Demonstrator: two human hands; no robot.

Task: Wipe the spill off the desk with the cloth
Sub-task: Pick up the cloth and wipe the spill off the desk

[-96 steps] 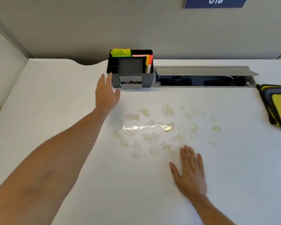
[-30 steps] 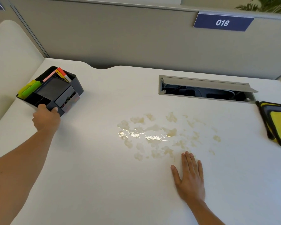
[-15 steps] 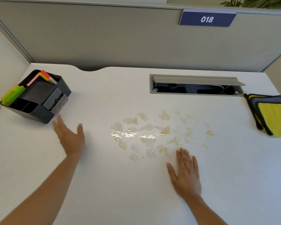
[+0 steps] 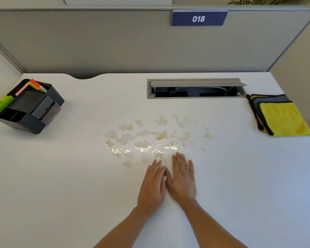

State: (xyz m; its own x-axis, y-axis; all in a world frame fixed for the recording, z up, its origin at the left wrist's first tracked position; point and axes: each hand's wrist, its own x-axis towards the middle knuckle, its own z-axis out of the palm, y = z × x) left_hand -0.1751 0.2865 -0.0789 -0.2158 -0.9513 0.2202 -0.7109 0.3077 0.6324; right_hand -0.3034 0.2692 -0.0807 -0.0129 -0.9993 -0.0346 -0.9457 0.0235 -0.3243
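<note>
my left hand (image 4: pixel 153 187) and right hand (image 4: pixel 182 181), two flat and empty, on one desk (image 4: pixel 61 176); one spill (image 4: pixel 150 138), one cloth (image 4: pixel 279 117), one organizer (image 4: pixel 27 106).

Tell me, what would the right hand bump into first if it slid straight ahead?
The right hand points up the desk, so its fingertips would reach the spill first; they look nearly at its edge already.

White desk (image 4: pixel 61 176): yellowish spill (image 4: pixel 150 140) mid-surface, both hands flat just beside it. Black organizer (image 4: pixel 28 111) far left. Folded yellow cloth (image 4: pixel 283 119) far right.
</note>
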